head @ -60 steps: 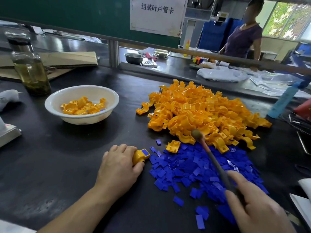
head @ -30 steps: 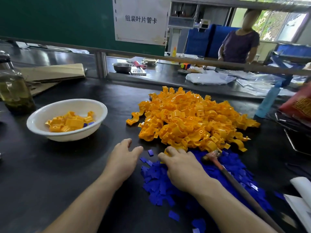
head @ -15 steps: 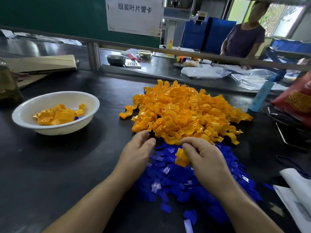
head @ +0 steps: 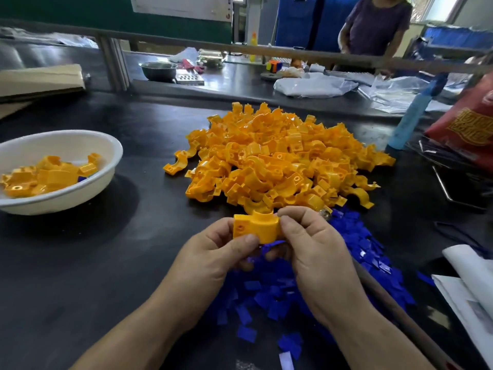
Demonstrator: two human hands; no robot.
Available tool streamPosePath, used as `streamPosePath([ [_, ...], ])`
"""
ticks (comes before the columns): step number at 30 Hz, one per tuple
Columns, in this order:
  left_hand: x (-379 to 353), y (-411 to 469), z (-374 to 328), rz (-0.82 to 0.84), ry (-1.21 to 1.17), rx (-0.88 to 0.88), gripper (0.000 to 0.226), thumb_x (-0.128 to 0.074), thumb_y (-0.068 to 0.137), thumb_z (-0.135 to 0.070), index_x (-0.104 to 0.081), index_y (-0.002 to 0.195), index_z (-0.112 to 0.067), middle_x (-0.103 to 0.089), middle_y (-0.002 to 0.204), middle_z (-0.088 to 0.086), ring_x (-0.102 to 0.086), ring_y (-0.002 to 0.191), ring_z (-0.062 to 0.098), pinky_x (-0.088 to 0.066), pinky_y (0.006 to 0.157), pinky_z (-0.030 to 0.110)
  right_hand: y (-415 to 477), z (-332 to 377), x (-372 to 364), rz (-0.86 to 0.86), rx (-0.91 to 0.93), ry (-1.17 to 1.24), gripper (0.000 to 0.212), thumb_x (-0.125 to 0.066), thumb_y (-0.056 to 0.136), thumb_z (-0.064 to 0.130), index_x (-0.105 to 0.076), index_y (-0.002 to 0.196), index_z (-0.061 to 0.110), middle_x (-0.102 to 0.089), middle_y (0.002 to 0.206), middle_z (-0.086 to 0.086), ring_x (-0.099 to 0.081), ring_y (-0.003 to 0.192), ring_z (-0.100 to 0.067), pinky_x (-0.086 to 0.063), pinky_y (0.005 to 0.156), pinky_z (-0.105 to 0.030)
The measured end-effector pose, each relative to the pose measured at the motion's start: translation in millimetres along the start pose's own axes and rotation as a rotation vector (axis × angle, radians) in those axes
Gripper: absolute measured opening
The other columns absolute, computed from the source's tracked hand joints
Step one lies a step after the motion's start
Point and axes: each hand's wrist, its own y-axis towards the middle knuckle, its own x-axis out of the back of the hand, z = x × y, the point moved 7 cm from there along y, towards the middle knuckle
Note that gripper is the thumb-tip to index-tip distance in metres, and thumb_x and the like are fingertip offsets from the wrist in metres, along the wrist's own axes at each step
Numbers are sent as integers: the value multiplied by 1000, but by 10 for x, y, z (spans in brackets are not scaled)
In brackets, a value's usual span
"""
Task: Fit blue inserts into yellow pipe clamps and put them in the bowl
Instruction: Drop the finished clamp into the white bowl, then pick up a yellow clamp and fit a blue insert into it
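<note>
Both hands hold one yellow pipe clamp [head: 255, 227] above the near edge of the blue insert pile [head: 306, 287]. My left hand [head: 213, 255] pinches its left flange with thumb and fingers. My right hand [head: 314, 252] grips its right end, and a blue insert [head: 270, 244] peeks out beneath the clamp between the hands. A big heap of yellow clamps [head: 280, 161] lies behind. The white bowl [head: 88, 145] at the left holds several clamps fitted with inserts.
A wooden-handled mallet [head: 394, 308] lies on the blue pile by my right forearm. White papers [head: 469, 287] sit at the right edge, a red bag [head: 466, 124] and a blue bottle [head: 410, 116] at far right. A person stands behind the far bench.
My right hand laid the mallet down, took a yellow clamp from the heap and lifted it; my left hand, which held a fitted clamp 2 s ago, now grips the new clamp too.
</note>
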Motion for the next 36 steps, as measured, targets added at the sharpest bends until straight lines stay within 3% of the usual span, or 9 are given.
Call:
streamPosePath([
  [4, 65, 35, -11, -59, -217, -29, 16, -76, 70, -28, -77, 86, -24, -75, 93, 8, -70, 84, 20, -59, 76, 29, -56, 159, 5, -16, 258, -598, 11, -56, 93, 29, -64, 94, 37, -60, 91, 15, -60, 80, -6, -50, 65, -17],
  [6, 129, 65, -35, -113, -270, -50, 9, -76, 72, -18, -77, 79, -23, -74, 85, 8, -71, 79, 18, -59, 71, 26, -83, 188, -37, 1, 388, -1065, 23, -53, 91, 42, -55, 113, 36, -53, 96, 15, -53, 81, -5, -45, 65, -19],
  [9, 306, 85, -25, -227, -283, -23, 21, -77, 66, -20, -76, 87, -23, -75, 93, 11, -73, 82, 23, -60, 67, 31, -58, 112, 50, 12, 270, -1478, 61, -37, 85, 69, -17, 136, 43, -51, 100, 11, -57, 84, -13, -38, 58, -26],
  [11, 419, 94, -14, -293, -316, 10, 36, -72, 66, -19, -68, 102, -17, -76, 94, 13, -72, 78, 23, -60, 64, 32, -66, 15, 73, 76, 169, -1550, 63, -34, 82, 75, -14, 133, 45, -57, 101, 11, -61, 88, -16, -34, 52, -29],
  [15, 515, 108, 3, -333, -370, 54, 30, -60, 84, -4, -59, 113, -11, -75, 80, 9, -70, 61, 14, -57, 53, 28, -84, -132, -47, 193, 145, -1589, 44, -37, 90, 64, -37, 126, 39, -59, 103, 9, -61, 90, -20, -40, 57, -32],
  [18, 467, 103, 31, -276, -306, 104, 38, -60, 79, 1, -59, 116, -11, -75, 96, 17, -74, 79, 26, -58, 57, 29, -57, -127, -46, 166, 171, -1534, 30, -37, 95, 52, -49, 117, 34, -60, 105, 8, -61, 90, -20, -48, 65, -34],
  [21, 421, 91, 28, -258, -243, 121, 52, -67, 63, -7, -64, 114, -15, -73, 102, 14, -73, 82, 25, -58, 61, 31, -39, -124, -28, 135, 215, -1470, 26, -37, 96, 49, -53, 110, 32, -62, 103, 8, -61, 91, -16, -52, 73, -35],
  [31, 334, 78, 32, -198, -209, 160, 47, -71, 68, -17, -68, 114, -17, -76, 93, 8, -72, 72, 16, -55, 55, 22, -16, 16, 16, 28, 279, -1197, 18, -56, 90, 47, -60, 92, 30, -61, 81, 10, -59, 76, -7, -51, 70, -31],
  [36, 295, 73, 46, -177, -187, 162, 44, -72, 69, -17, -69, 113, -16, -77, 94, 9, -73, 72, 16, -54, 54, 20, -6, 61, 68, -19, 280, -1069, 12, -60, 89, 41, -66, 93, 31, -61, 73, 16, -59, 73, 0, -49, 65, -20],
])
